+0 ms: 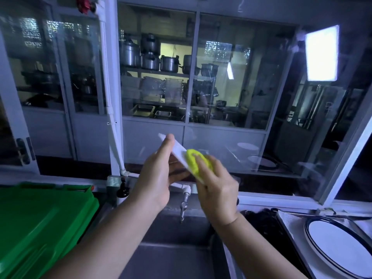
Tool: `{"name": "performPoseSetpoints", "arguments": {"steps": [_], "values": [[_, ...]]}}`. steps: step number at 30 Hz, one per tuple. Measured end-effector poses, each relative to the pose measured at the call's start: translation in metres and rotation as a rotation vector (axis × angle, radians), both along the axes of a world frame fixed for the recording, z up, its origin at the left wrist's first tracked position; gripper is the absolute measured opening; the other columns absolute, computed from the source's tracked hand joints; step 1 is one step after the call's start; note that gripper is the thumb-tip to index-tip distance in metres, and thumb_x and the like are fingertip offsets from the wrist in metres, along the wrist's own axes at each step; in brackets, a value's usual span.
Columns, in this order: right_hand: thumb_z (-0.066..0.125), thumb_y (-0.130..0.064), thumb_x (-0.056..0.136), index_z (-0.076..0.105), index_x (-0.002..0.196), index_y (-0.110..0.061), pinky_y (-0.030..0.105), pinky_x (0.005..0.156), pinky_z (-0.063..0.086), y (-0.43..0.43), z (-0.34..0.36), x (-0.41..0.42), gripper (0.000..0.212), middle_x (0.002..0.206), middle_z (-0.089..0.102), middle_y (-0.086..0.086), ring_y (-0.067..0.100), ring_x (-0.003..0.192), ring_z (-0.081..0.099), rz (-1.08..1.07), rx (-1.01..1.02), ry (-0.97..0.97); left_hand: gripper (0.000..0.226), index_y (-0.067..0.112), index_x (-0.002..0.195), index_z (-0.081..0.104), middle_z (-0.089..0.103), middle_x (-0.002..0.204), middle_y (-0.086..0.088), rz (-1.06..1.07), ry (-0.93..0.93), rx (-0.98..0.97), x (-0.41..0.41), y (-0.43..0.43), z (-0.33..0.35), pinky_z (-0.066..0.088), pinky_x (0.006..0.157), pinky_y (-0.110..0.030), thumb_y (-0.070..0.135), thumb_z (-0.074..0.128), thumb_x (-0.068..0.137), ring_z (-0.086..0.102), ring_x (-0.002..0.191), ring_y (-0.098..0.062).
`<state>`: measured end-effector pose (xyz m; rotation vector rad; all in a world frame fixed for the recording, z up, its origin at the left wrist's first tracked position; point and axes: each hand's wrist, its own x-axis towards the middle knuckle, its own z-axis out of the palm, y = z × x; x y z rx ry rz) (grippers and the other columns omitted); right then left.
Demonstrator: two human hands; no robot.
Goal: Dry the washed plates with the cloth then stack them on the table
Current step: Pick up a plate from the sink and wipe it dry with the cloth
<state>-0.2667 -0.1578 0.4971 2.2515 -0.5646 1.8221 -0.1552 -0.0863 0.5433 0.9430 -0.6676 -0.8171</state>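
Note:
A white plate point(178, 149) is held up on edge above the sink, tilted so I see it nearly side-on. My left hand point(159, 172) grips it from the left, thumb up along its rim and fingers behind it. My right hand point(216, 188) holds a yellow cloth point(196, 161) and presses it against the plate's right face. At the lower right, a stack of white plates with dark rims point(340, 245) rests on a tray.
A steel sink point(175, 248) with a tap point(184, 200) lies below my hands. A green plastic bin lid point(38, 224) fills the lower left. A glass partition point(221, 77) stands close ahead, with pots on shelves behind it. A dark tray point(289, 236) carries the stacked plates.

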Motion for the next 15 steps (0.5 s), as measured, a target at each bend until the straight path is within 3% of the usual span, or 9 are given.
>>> {"name": "performPoseSetpoints", "arguments": {"steps": [3, 6, 10, 12, 15], "values": [[0.057, -0.003, 0.091, 0.074, 0.108, -0.014, 0.034, 0.069, 0.057, 0.004, -0.012, 0.007, 0.027, 0.104, 0.070, 0.012, 0.028, 0.089, 0.069, -0.058, -0.218, 0.023, 0.028, 0.014, 0.088, 0.066, 0.072, 0.062, 0.000, 0.132, 0.082, 0.017, -0.002, -0.002, 0.004, 0.051, 0.047, -0.023, 0.040, 0.058, 0.093, 0.068, 0.053, -0.013], [0.074, -0.005, 0.081, 0.073, 0.109, -0.013, 0.040, 0.075, 0.056, 0.003, -0.017, 0.008, 0.030, 0.109, 0.070, 0.013, 0.033, 0.094, 0.068, 0.008, -0.252, 0.070, 0.020, 0.017, 0.084, 0.069, 0.072, 0.065, 0.002, 0.244, 0.075, -0.002, -0.003, -0.005, -0.003, 0.052, 0.049, -0.024, 0.028, 0.058, 0.096, 0.067, 0.053, -0.013], [0.068, -0.032, 0.088, 0.072, 0.112, -0.017, 0.039, 0.082, 0.052, 0.000, -0.015, 0.003, 0.029, 0.118, 0.067, 0.010, 0.031, 0.104, 0.063, 0.062, -0.298, 0.235, 0.023, 0.017, 0.078, 0.068, 0.073, 0.066, 0.002, 0.300, 0.137, -0.055, -0.001, -0.004, -0.005, 0.056, 0.051, -0.030, 0.024, 0.056, 0.096, 0.071, 0.058, -0.015], [0.052, -0.040, 0.096, 0.071, 0.115, -0.019, 0.038, 0.085, 0.047, -0.002, -0.017, 0.000, 0.034, 0.121, 0.065, 0.009, 0.028, 0.110, 0.057, 0.101, -0.289, 0.274, 0.023, 0.020, 0.078, 0.072, 0.075, 0.075, 0.002, 0.305, 0.111, -0.064, 0.003, -0.004, -0.007, 0.058, 0.059, -0.035, 0.028, 0.058, 0.095, 0.072, 0.069, -0.018], [0.055, -0.026, 0.098, 0.070, 0.115, -0.018, 0.037, 0.088, 0.043, -0.009, -0.024, -0.006, 0.025, 0.122, 0.064, 0.007, 0.026, 0.110, 0.055, 0.144, -0.197, 0.203, 0.025, 0.032, 0.068, 0.072, 0.073, 0.078, 0.007, 0.358, 0.005, -0.078, 0.012, -0.003, -0.012, 0.053, 0.075, -0.037, 0.035, 0.061, 0.090, 0.067, 0.080, -0.018]]}}
